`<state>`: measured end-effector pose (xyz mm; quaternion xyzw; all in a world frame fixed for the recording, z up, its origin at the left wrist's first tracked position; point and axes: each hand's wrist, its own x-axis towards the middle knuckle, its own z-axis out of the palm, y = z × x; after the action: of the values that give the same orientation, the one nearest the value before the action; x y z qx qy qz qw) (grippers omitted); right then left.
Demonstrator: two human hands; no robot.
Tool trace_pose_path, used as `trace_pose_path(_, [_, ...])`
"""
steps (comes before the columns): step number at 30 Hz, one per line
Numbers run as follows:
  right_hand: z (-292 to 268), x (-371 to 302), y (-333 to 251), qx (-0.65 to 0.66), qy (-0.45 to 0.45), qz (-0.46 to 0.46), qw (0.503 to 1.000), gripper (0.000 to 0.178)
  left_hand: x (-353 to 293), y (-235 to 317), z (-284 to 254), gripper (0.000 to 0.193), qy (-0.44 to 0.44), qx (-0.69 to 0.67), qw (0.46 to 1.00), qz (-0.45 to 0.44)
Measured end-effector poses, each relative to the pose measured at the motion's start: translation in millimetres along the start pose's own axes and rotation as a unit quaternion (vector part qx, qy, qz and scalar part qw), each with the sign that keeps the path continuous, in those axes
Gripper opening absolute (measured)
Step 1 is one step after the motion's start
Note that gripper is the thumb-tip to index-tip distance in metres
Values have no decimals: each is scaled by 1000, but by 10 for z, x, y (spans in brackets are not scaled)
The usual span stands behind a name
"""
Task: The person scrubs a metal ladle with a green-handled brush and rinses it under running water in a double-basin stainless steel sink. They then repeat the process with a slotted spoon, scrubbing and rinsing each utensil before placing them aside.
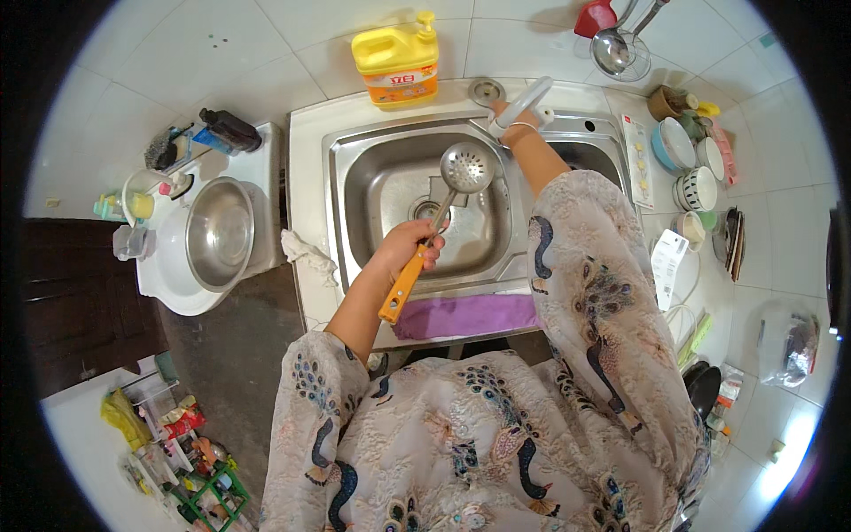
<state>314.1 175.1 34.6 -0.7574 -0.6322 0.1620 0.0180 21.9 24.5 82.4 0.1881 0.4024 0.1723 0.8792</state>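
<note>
My left hand (403, 251) is closed round the orange handle of a slotted ladle (467, 168). The ladle's round perforated metal bowl points up and away from me, above the large basin of a stainless steel sink (368, 191). At the back of the sink, my right hand (512, 115) is at the white faucet (526, 99), whose spout covers part of it; its fingers are mostly hidden. Just left of that hand, a round metal sink strainer (487, 90) lies on the counter. No running water shows in the basin.
A yellow detergent jug (395, 66) stands behind the sink. A purple cloth (465, 316) lies along the front edge, a white rag (308, 255) at the left. Steel basin (220, 234) left; stacked bowls (695, 189) right. Utensils, including a metal ladle (610, 51), hang at the back right.
</note>
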Motion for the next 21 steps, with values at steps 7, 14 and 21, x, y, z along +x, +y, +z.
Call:
trace_pose_path(7, [68,-903,-243,136,98,-153,974,38,255,-37,124,18,50,-47,998,-13])
trace_pose_path(14, [743,-951,-504,213,35,-130,968,36,470,-237,224,15,61,2,998,-5])
trace_pose_path(21, [858,-779,-360,131,-5,-16,991,26,562,-272,407,14,136,32,989,45])
